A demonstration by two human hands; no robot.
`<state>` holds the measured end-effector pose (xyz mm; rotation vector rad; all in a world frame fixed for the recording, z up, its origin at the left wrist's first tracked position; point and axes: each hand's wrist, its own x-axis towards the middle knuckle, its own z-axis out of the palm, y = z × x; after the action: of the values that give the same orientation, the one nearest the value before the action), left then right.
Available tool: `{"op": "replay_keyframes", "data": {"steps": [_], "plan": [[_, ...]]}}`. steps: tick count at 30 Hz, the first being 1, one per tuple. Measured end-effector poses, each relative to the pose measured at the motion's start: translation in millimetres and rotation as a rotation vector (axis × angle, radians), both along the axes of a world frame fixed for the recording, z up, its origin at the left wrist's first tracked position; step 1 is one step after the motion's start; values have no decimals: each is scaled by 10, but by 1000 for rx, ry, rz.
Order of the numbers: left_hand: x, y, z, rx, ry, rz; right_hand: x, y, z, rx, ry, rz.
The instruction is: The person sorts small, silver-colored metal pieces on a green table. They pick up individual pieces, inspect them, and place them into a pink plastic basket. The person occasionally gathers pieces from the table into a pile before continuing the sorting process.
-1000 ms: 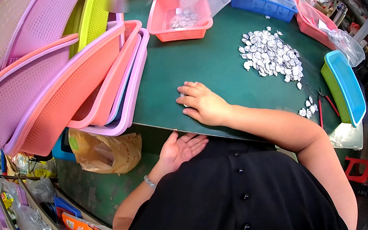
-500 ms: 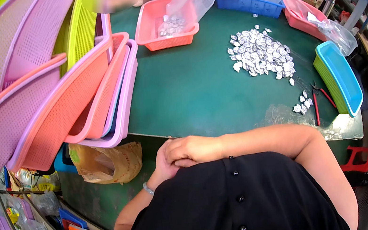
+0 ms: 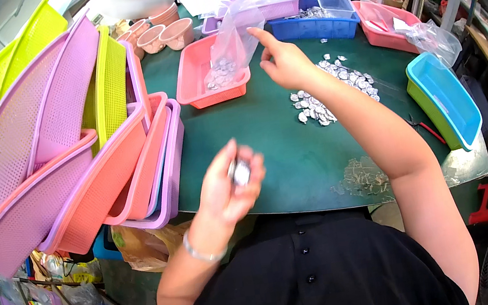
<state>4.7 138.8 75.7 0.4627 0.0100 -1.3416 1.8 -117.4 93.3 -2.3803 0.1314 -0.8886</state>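
Observation:
Over the near left part of the green table [image 3: 297, 170], my left hand [image 3: 231, 183] is turned palm up with curled fingers. Several small silvery pieces [image 3: 239, 172] lie in its grip, partly blurred. My right hand [image 3: 288, 60] reaches forward across the table, index finger stretched out and the others bent, holding nothing I can see. Its fingertip is at the edge of a clear plastic bag [image 3: 232, 31]; whether they touch I cannot tell. The bag, with silvery pieces in its bottom, stands in a coral basket [image 3: 211, 102]. A heap of silvery pieces [image 3: 313, 107] is partly behind my right forearm.
Stacked purple, coral and green baskets [image 3: 58, 136] fill the left. Brownish-pink pots [image 3: 177, 34] stand at the back. A blue basket [image 3: 313, 26], a pink basket [image 3: 387, 36] and a blue-and-green basket [image 3: 444, 100] line the right. Red-handled pliers [image 3: 431, 132] lie near the last.
My hands, clasped together at the table edge before, are now apart. The left has come up with silvery pieces in it; the right has stretched forward to the bag. The view has shifted.

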Motion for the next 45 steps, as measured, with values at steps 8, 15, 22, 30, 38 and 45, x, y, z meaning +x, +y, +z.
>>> {"op": "replay_keyframes", "data": {"steps": [8,15,22,30,38,45], "plan": [[826,-1961,1118,19,-365,170,247,54,-118,-155,186,14],[1768,-2248,694,603,-976,452,101,-16,87,-317,189,-38],[2063,-2036,535,941,-1477,76,300,-95,319,-390,145,84],[1589,-1723,954,781,-2103,-58,-353,-948,279,-176,132,-82],[1372,-1414,614,765,-2479,-125,-961,-1446,-914,-20,566,-376],[1400,-1272,578,803,-2433,559,-752,-861,-927,-126,720,-443]]}}
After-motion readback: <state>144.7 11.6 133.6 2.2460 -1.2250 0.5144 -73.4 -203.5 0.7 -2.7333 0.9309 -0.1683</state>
